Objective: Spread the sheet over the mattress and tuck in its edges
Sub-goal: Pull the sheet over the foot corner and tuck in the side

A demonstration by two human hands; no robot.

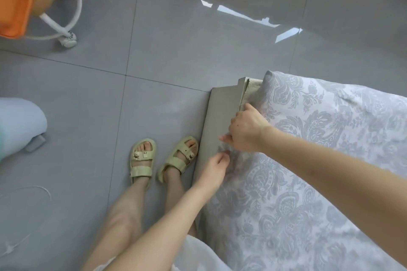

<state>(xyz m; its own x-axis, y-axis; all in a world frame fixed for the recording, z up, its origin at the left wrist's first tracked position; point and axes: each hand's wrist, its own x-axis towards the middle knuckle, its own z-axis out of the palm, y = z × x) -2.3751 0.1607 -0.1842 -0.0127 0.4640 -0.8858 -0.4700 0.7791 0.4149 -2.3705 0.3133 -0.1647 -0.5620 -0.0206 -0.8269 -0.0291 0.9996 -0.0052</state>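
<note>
A white sheet (319, 160) with a grey floral pattern covers the mattress on the right. Its corner (267, 81) stands up loose at the bed's far corner, where a strip of bare mattress (251, 90) shows. The grey bed frame (218, 116) runs along the sheet's left edge. My right hand (246, 130) is at that edge, its fingers curled down into the gap between frame and mattress with sheet under them. Just below it, my left hand (214, 166) pinches the sheet's edge against the frame.
My feet in pale sandals (165, 158) stand on the grey tiled floor (154, 50) right beside the frame. A white-framed stool with an orange cloth (19, 0) is at top left. A pale blue object (19, 123) lies at the left edge.
</note>
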